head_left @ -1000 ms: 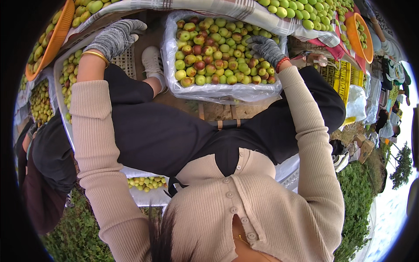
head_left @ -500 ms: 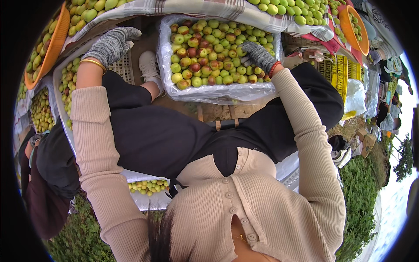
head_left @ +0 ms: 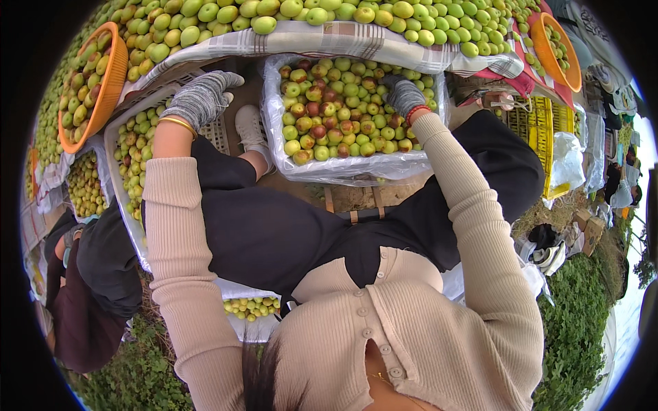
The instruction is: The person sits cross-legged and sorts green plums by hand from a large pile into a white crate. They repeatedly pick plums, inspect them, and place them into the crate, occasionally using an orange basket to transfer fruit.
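Through the head camera, I look down on two hands in grey knitted gloves. The right hand (head_left: 406, 96) reaches into a crate lined with clear plastic (head_left: 295, 168), near its right side, with its fingers pointing down among the round fruit (head_left: 336, 113). Those fingers touch the fruit, but I cannot tell whether they pinch a piece, since the glove hides the tips. The fruit fills the lined crate, mostly green, with a red-brown cluster left of centre.

I see the left hand (head_left: 202, 101) well apart from it, above a pale crate (head_left: 137, 240) of similar fruit. Its fingers lie together, bent and pointing right, the thumb below them; I cannot tell whether anything sits in the palm.

Between the two crates I make out a white shoe (head_left: 248, 125). Beyond them a plaid cloth (head_left: 308, 44) hangs under a broad heap of green fruit (head_left: 425, 20), flanked by a left orange basket (head_left: 118, 68) and a right orange basket (head_left: 574, 81). A yellow crate (head_left: 545, 123) stands past the right knee.
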The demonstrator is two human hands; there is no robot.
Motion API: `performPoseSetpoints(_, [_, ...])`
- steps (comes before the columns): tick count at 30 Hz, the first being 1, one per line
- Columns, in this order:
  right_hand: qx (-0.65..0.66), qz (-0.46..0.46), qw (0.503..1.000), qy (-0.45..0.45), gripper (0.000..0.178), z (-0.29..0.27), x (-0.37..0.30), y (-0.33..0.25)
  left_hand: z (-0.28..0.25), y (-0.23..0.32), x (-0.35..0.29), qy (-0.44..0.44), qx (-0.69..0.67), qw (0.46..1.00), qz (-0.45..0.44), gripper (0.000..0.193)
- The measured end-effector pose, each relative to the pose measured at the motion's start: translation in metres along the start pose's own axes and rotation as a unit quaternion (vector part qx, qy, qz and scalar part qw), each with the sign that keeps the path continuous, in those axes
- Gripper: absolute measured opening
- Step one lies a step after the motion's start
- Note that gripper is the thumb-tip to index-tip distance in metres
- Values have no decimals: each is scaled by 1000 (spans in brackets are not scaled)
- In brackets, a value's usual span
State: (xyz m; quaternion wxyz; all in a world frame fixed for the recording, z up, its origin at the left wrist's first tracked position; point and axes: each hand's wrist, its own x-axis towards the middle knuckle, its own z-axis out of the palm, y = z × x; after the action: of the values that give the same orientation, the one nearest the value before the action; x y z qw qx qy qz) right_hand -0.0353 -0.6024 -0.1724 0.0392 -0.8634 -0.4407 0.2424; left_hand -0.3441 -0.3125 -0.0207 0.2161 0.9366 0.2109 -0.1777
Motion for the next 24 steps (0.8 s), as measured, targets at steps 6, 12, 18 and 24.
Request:
performPoseSetpoints(6, [-53,11,994,-95,51,-29,5,-23,5,37,12,-41,6,999,3,38])
performPoseSetpoints(12, [456,-94,829,-310,27,-114,-36,-73,15,119,53,-125,-236,961,74,53])
performPoseSetpoints(18, [239,-224,945,14,48,-182,-35,-126,-14,140,86,-193,-733,652,23,61])
performPoseSetpoints(24, [329,-275,903,30,37,-221,-30,-127,-43,111,66,-73,-756,649,41,43])
